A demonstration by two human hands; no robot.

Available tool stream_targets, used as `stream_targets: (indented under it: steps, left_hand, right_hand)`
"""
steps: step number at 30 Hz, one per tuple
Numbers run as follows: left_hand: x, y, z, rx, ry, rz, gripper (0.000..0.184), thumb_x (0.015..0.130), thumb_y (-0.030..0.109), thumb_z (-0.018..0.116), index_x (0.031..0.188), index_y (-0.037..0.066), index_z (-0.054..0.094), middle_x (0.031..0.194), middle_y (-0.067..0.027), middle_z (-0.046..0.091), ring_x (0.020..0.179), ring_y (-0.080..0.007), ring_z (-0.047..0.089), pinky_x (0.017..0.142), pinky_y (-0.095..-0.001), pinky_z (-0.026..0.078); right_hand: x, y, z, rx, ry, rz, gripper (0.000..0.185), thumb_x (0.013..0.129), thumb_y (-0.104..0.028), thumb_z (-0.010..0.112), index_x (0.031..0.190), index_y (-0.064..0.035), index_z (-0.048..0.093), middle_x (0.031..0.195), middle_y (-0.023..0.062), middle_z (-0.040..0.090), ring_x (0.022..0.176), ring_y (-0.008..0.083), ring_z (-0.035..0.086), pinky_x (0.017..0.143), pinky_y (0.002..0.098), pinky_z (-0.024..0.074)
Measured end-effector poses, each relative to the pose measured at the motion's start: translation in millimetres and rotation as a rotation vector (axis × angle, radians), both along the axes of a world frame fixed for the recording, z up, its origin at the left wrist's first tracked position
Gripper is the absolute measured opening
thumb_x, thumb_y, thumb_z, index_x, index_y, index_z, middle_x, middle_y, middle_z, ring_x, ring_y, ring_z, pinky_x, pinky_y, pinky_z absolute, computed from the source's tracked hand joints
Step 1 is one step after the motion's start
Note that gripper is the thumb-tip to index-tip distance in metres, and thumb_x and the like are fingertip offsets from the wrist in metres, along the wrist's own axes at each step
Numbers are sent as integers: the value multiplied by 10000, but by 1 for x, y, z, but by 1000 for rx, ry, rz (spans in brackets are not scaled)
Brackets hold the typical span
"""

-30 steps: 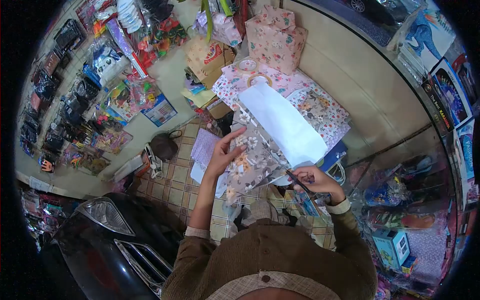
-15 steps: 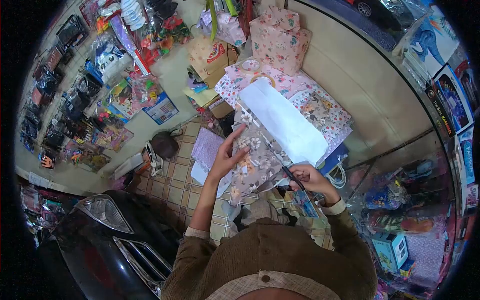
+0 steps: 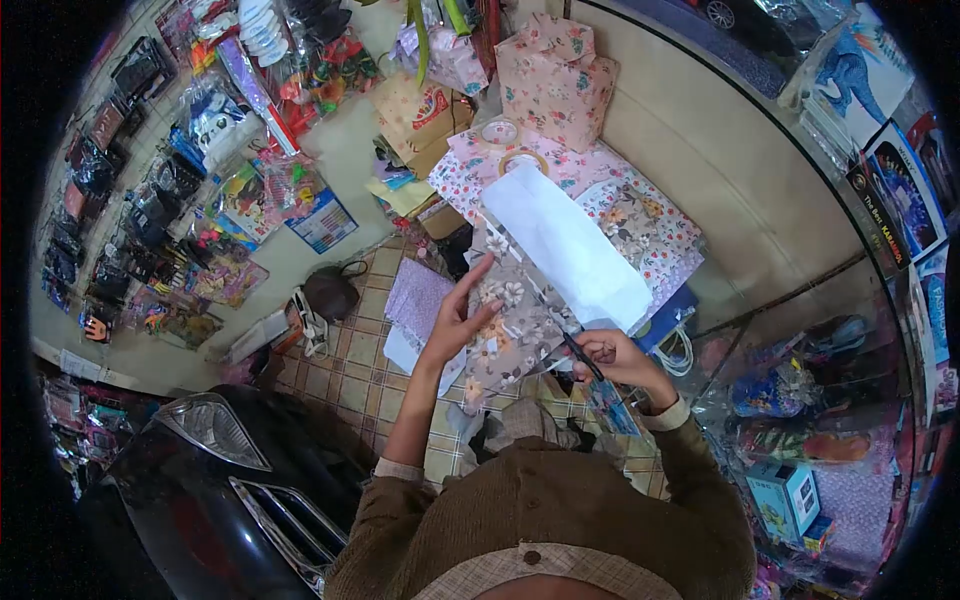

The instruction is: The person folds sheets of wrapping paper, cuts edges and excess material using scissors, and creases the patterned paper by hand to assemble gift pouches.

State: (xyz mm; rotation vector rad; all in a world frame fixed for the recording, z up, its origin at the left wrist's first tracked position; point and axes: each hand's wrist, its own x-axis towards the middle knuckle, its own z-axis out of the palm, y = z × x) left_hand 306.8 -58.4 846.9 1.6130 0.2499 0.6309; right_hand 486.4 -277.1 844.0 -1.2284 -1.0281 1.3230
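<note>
Grey floral paper (image 3: 510, 335) lies along the left side of the white strip (image 3: 565, 250), which serves as the landmark here, and reaches past its lower end toward the person's body. Left of the strip, the left hand (image 3: 455, 322) rests on the grey paper with its thumb and fingers spread well apart; whether any edge is pinched beneath them cannot be told. Just below the strip's near end, the right hand (image 3: 617, 357) is curled closed around the handles of dark scissors (image 3: 583, 358), whose blades point at the grey paper's right part; how wide the blades stand is too small to tell. Beyond the strip's far end, an amber tape ring (image 3: 523, 153) sits near it, with a paler tape roll (image 3: 515, 131) a little farther off and a pink floral bag (image 3: 555, 85) upright behind both. Right of the strip, more floral paper (image 3: 672, 235) is spread out, and a white cable (image 3: 677, 357) is coiled beyond its near end. Well left of the strip, a lilac sheet (image 3: 415, 295) lies low over the tiled floor (image 3: 350, 350).
</note>
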Motion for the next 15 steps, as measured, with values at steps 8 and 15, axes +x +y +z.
stream_targets:
  steps: [8, 15]
  left_hand:
    - [0, 0, -2, -7, -13, -21, 622, 806, 57, 645, 1356, 37, 356, 1419, -91, 334, 1316, -185, 278, 1076, -304, 185]
    - [1, -5, -1, -28, -16, -13, 629, 798, 50, 651, 1355, 37, 359, 1418, -93, 336, 1317, -184, 273, 1075, -301, 185]
  right_hand:
    - [-3, 0, 8, -14, 20, -14, 210, 836, -131, 651, 983, 3, 582, 677, -4, 605, 592, 52, 568, 559, 199, 448]
    - [-5, 3, 5, 2, -22, -53, 221, 816, -164, 682, 942, -8, 588, 625, -20, 584, 569, 37, 546, 517, 189, 409]
